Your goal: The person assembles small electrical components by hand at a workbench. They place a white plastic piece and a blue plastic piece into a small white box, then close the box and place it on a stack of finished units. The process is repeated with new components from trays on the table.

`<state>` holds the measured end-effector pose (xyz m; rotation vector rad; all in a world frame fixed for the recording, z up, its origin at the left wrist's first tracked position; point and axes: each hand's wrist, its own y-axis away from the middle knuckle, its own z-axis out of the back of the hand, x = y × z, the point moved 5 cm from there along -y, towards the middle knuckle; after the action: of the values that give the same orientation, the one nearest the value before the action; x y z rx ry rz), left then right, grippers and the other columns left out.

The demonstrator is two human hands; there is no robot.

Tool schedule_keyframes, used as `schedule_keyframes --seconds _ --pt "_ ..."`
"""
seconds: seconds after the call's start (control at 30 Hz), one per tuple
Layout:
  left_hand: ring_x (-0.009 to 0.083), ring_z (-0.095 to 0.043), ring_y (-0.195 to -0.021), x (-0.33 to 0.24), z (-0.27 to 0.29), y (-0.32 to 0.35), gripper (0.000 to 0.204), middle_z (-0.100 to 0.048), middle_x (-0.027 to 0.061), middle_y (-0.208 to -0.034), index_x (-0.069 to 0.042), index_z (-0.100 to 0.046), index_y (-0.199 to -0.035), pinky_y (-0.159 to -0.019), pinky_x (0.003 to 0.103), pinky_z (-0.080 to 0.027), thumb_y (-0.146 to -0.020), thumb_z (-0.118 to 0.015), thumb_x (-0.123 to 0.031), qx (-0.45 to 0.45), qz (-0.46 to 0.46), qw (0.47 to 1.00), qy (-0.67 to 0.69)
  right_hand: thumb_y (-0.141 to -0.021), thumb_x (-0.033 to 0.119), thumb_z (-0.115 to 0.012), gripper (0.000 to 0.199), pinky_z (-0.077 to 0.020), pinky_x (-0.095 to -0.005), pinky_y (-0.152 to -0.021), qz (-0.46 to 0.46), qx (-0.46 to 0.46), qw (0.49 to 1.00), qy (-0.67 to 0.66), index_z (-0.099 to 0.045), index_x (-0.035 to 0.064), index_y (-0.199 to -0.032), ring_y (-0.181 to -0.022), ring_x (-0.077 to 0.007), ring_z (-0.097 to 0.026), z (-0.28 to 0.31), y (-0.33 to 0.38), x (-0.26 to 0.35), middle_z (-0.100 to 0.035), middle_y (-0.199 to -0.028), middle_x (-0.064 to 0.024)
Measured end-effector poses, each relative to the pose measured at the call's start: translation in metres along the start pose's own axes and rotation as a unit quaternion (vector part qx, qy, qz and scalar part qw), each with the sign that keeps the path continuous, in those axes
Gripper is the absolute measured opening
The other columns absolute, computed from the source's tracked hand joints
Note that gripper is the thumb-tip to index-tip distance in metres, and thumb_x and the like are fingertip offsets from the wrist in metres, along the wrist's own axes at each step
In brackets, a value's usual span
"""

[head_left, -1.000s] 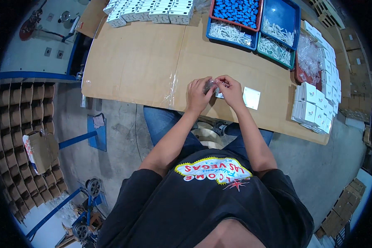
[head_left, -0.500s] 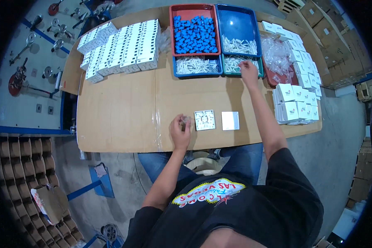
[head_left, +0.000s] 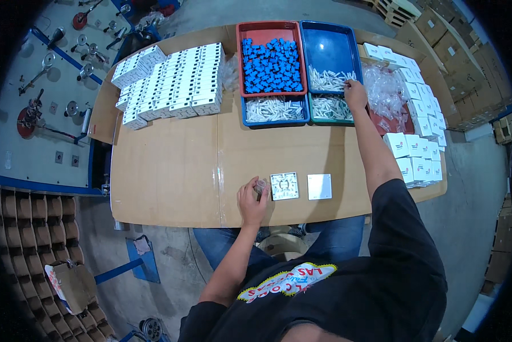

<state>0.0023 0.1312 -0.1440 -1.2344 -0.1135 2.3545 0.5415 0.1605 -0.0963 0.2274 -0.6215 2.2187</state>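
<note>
My left hand (head_left: 252, 205) rests on the cardboard-covered table, its fingers closed round a small crumpled clear plastic bag (head_left: 260, 187). Just right of it lies a white square plate with an open, detailed inner face (head_left: 284, 186). Beside that is a plain white square plate (head_left: 319, 187). Stretched far forward, my right hand (head_left: 355, 96) is at the near right corner of the upper blue tray (head_left: 331, 48), fingertips pinched by the white plastic wall plugs (head_left: 327, 78). Whatever those fingertips hold is too small to make out.
A red tray of blue parts (head_left: 239, 57) stands left of the blue one. Nearer are a lower blue tray (head_left: 276, 123) and a green tray (head_left: 331, 121) of white plugs. White boxes (head_left: 182, 80) are stacked left, more boxes (head_left: 412, 159) right, beside clear bags (head_left: 381, 85).
My right hand has moved from the green tray to the upper blue tray's plugs. My left hand keeps the bag near the square plate. The whole view has shifted slightly.
</note>
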Motion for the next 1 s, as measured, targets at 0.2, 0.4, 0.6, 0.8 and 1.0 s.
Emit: schedule_keyframes --seconds 0.2,0.4,0.6,0.8,1.0 --pt "0.0288 -0.061 -0.102 -0.002 -0.004 0.001 0.048 -0.068 0.0118 -0.104 -0.006 -0.065 -0.130 -0.092 0.042 -0.046 -0.089 -0.077 -0.027 0.016 -0.006 1.000 -0.013 -0.091 0.028 -0.070 0.023 -0.0559 -0.0460 -0.085 -0.063 -0.024 0.992 -0.109 -0.079 0.0142 -0.107 -0.096 -0.0365 -0.072 -0.001 -0.004 -0.033 -0.075 -0.103 -0.0163" --pt "0.0276 -0.063 -0.102 -0.003 -0.007 0.002 0.049 -0.071 0.0096 -0.109 -0.007 -0.065 -0.131 -0.094 0.042 -0.046 -0.087 -0.078 -0.024 0.012 -0.011 1.000 -0.022 -0.090 0.017 -0.075 0.023 -0.0549 -0.0306 -0.075 -0.092 -0.049 0.927 -0.361 -0.077 0.0032 -0.109 -0.082 -0.0178 -0.072 0.019 0.028 -0.052 -0.076 -0.093 -0.0099" --pt "0.0297 -0.063 -0.107 -0.014 0.004 0.000 0.041 -0.071 0.0111 -0.114 -0.006 -0.066 -0.126 -0.094 0.042 -0.046 -0.088 -0.076 -0.019 0.025 -0.051 0.998 -0.012 -0.093 0.009 -0.072 0.020 -0.0448 -0.0220 -0.061 -0.145 0.072 0.870 -0.466 -0.076 0.0033 -0.112 -0.070 -0.0062 -0.058 0.049 0.173 0.024 -0.068 -0.084 -0.0005" --pt "0.0261 -0.064 -0.108 -0.011 0.004 0.002 0.044 -0.072 0.0088 -0.115 -0.007 -0.066 -0.128 -0.094 0.040 -0.046 -0.088 -0.077 -0.022 0.004 -0.074 0.997 -0.027 -0.095 0.007 -0.069 0.020 -0.0471 -0.0215 -0.063 -0.135 0.197 0.822 -0.517 -0.073 0.0007 -0.114 -0.071 -0.0059 -0.059 0.030 0.311 0.105 -0.068 -0.085 -0.0017" --pt "0.0263 -0.065 -0.107 -0.016 0.005 0.003 0.046 -0.072 0.0082 -0.113 -0.008 -0.065 -0.130 -0.092 0.040 -0.046 -0.088 -0.077 -0.022 0.002 -0.100 0.995 0.000 -0.091 0.004 -0.071 0.017 -0.0511 -0.0235 -0.065 -0.078 0.253 0.817 -0.512 -0.070 -0.0001 -0.108 -0.071 -0.0071 -0.060 0.025 0.338 0.158 -0.071 -0.092 -0.0045"
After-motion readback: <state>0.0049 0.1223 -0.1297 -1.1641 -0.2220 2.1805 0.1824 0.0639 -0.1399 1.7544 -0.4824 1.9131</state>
